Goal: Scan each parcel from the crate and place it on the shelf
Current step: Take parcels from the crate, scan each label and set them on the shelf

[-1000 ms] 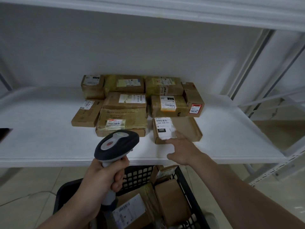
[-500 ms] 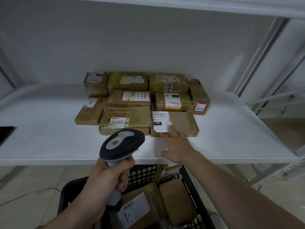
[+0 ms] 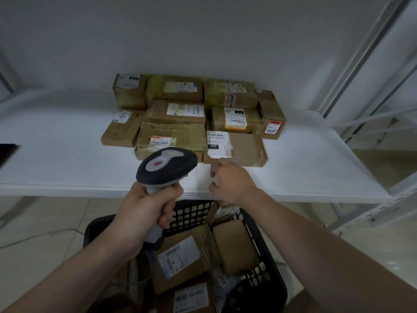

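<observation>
My left hand [image 3: 144,213] grips the handle of a grey and black barcode scanner [image 3: 165,168], held upright in front of the shelf edge. My right hand [image 3: 230,179] hovers over the white shelf [image 3: 56,159] with relaxed fingers, just short of a flat brown parcel [image 3: 246,147] with a white label, and holds nothing. Several more cardboard parcels [image 3: 173,111] lie in rows behind it on the shelf. Below, a black plastic crate [image 3: 259,233] holds several parcels [image 3: 180,256].
A dark flat object [image 3: 6,152] lies at the shelf's far left edge. White metal shelf uprights [image 3: 361,64] rise at the right. A thin cable [image 3: 33,238] runs over the tiled floor at the left.
My right hand has let go of the flat labelled parcel and drawn back toward me. The parcel stays on the shelf. The scanner has barely moved.
</observation>
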Tool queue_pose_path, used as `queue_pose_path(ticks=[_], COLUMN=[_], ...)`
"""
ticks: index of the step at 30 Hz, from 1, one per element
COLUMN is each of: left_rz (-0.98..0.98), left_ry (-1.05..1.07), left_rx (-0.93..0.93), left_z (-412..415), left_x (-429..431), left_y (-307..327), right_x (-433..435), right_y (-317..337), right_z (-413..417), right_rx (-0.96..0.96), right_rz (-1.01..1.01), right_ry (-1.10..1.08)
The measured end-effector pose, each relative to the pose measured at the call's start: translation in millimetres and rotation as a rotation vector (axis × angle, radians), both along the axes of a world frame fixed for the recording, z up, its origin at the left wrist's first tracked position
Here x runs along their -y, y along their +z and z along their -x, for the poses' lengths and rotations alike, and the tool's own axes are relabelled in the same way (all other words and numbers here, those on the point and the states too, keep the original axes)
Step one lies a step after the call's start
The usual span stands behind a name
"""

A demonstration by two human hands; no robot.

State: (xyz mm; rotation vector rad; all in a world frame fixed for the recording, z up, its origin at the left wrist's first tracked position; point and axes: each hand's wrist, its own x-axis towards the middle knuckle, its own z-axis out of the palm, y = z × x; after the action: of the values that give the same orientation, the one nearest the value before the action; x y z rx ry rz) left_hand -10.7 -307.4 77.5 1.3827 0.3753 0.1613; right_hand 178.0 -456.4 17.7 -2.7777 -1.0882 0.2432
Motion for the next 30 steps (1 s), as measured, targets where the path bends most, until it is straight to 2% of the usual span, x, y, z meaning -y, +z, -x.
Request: queue_pose_path(ticks=[3, 7, 15, 19, 26, 30], left_rz=[-0.019, -0.095, -0.145, -0.144, -0.126, -0.137], left_ry=[-0.022, -0.053, -0.098, -0.105, -0.088, -0.067], left_rx=[-0.003, -0.024, -0.065, -0.051, -0.033, -0.032], left_z=[1, 2, 4, 4, 2, 5], left_x=[2, 6, 6, 4, 2, 0], left_y=[-1, -6, -4, -4, -2, 2], right_x=[5, 22, 48, 50, 54, 60], right_y=[-8, -45, -126, -148, -154, -146], right_z=[14, 29, 61, 76, 87, 86], right_rx=[-0.17, -0.36, -0.38, -0.278, -0.308, -0.425], right_rz=[0.084, 0.285, 0.55, 0.653, 0.629, 0.484], right_ry=[0.068, -0.014, -0.263, -0.238, -0.251, -0.335])
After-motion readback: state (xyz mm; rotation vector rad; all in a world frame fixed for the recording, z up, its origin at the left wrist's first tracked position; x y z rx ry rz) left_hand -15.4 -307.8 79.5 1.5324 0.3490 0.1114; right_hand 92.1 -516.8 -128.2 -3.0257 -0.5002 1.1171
